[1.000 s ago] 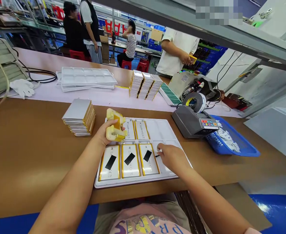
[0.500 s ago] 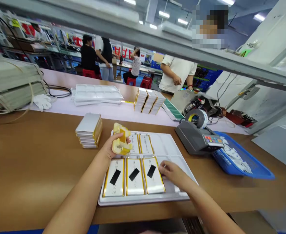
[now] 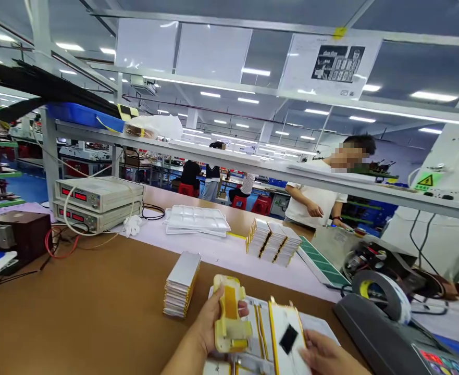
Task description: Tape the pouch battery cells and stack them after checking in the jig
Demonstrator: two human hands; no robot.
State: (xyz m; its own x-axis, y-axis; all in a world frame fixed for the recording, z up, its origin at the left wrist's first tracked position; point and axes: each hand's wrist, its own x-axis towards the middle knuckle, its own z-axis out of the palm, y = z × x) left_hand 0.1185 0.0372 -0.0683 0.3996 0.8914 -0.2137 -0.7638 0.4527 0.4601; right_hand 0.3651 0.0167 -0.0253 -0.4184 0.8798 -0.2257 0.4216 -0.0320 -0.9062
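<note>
My left hand [image 3: 209,319] is wrapped round a pale yellow plastic fixture [image 3: 231,312] with an amber strip along its middle. Close to its right, my right hand [image 3: 325,350] grips the right edge of a white pouch battery cell [image 3: 282,317]. That cell has yellow edges, small tabs on top and a black tape patch [image 3: 289,339] on its face. It is raised and tilted above the white tray [image 3: 319,325], where other cells lie partly hidden. A neat stack of cells [image 3: 181,284] stands left of the fixture.
Behind are more stacked cells [image 3: 274,242], white trays [image 3: 198,219] and a glove [image 3: 133,225]. At right stand a tape dispenser [image 3: 381,333] and a tape roll [image 3: 397,304]. Stacked metering instruments [image 3: 100,200] sit at left. A person [image 3: 311,200] stands across the bench, beyond a shelf rail.
My right hand has taken hold of a cell with a black patch and lifted it from the tray towards the fixture. The view has tilted upward and turned left.
</note>
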